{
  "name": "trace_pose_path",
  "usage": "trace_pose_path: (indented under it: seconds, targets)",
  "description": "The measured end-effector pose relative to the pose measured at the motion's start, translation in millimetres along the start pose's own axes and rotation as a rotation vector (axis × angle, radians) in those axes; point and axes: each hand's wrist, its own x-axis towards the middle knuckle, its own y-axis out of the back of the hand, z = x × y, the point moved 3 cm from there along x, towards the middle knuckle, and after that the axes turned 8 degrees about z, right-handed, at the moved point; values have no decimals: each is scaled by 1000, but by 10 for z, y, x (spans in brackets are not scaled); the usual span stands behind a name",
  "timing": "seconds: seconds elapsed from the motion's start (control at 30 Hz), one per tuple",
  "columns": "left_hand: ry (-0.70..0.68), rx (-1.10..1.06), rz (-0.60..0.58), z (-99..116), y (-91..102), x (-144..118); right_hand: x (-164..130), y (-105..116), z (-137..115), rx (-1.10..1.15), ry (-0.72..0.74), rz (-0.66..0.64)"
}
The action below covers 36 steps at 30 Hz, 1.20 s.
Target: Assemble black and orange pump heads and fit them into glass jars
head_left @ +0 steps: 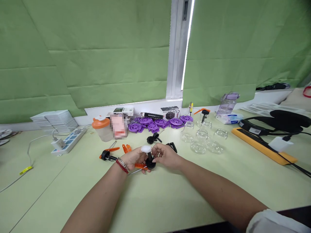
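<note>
I see both hands meeting near the middle of the pale green table (170, 200): my left hand (133, 158), a white wrap on one fingertip, is closed around a black pump-sprayer head (150, 161) with an orange trigger, and my right hand (167, 156) pinches the top of the same piece, fingers curled in. Just left of the hands lies another sprayer head (108, 155) (black cap, orange lever), and a third black one (153, 138) lies just beyond them. Clear glass jars (202, 140) stand in a cluster to the right, well apart from the hands, with purple plastic wheels (155, 124) against the back edge. A white power strip (68, 141) sits far left, an orange-edged board (263, 149) far right. The near stretch of tabletop under my forearms is bare.
</note>
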Motion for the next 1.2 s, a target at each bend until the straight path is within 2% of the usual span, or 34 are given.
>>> trace_pose_path:
  seconds: [0.5,0.87,1.2]
  targets:
    - [-8,6,-15,-17,29,22,-2,-21,11,78,-46,0]
    - [0,-10,-5,7,5,-5,-3,-21,38,52,-36,-1]
    - [-14,-18,-23,12,-7,-29,8,-51,80,145,-66,16]
